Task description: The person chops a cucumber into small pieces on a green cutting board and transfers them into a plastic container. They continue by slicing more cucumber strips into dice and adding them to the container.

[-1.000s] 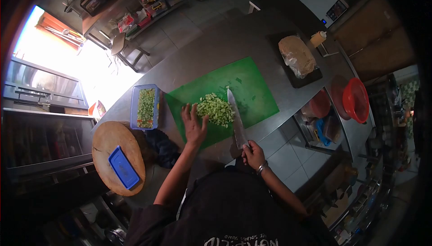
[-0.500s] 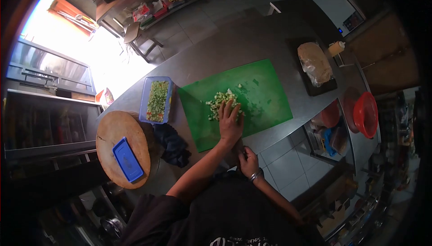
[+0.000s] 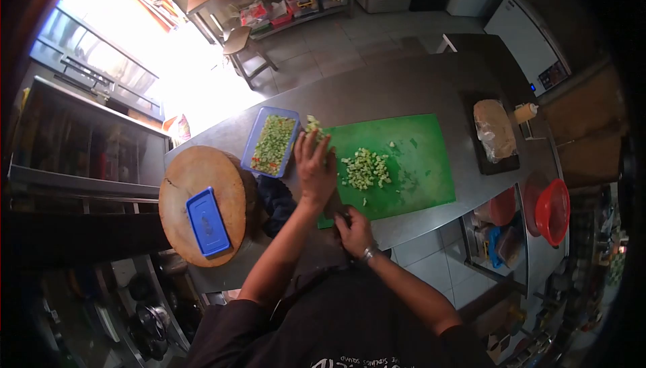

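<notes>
My right hand (image 3: 354,232) is wrapped round the handle of a knife (image 3: 334,201), whose broad blade runs forward under my left hand. My left hand (image 3: 313,169) presses its fingers over a small heap of chopped green vegetable (image 3: 313,125) carried on the blade. Both are beside the right rim of a blue-tinted plastic tub (image 3: 295,140), which contains diced green pieces with a few red bits. Another pile of diced pieces (image 3: 365,169) lies on the green cutting board (image 3: 420,159). My left hand hides most of the blade.
A round wooden block (image 3: 182,200) with a blue lid (image 3: 208,221) on it stands at left, beside a dark cloth (image 3: 274,201). On the steel table's right are a wrapped pale loaf-like item (image 3: 494,129), a squeeze bottle (image 3: 525,112) and a red basin (image 3: 553,213).
Both hands and the knife have moved left from the middle of the board to the tub, taking part of the chopped pile along. The camera view has shifted too.
</notes>
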Action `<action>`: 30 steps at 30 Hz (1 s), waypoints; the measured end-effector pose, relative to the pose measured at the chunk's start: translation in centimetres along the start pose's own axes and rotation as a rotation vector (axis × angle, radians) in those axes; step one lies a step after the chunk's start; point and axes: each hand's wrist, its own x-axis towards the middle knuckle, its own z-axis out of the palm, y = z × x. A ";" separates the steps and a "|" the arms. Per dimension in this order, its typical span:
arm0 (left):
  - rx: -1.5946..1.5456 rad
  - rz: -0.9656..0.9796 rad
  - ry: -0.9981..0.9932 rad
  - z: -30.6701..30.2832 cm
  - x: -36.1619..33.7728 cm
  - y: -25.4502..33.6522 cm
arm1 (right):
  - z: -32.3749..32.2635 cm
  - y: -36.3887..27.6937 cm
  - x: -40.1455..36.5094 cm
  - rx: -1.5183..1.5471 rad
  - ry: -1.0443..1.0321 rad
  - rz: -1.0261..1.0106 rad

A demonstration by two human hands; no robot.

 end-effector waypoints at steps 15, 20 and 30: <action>0.186 -0.257 -0.086 -2.7 4.3 -12.8 | -3.6 -2.5 -2.9 0.175 -0.231 0.415; 0.404 -0.254 -0.189 -3.6 6.0 -12.7 | -13.9 -0.2 -6.0 -0.259 -0.107 0.230; 0.447 -0.103 -0.187 -2.5 5.9 -14.7 | -22.6 0.1 -4.0 -0.674 0.159 0.144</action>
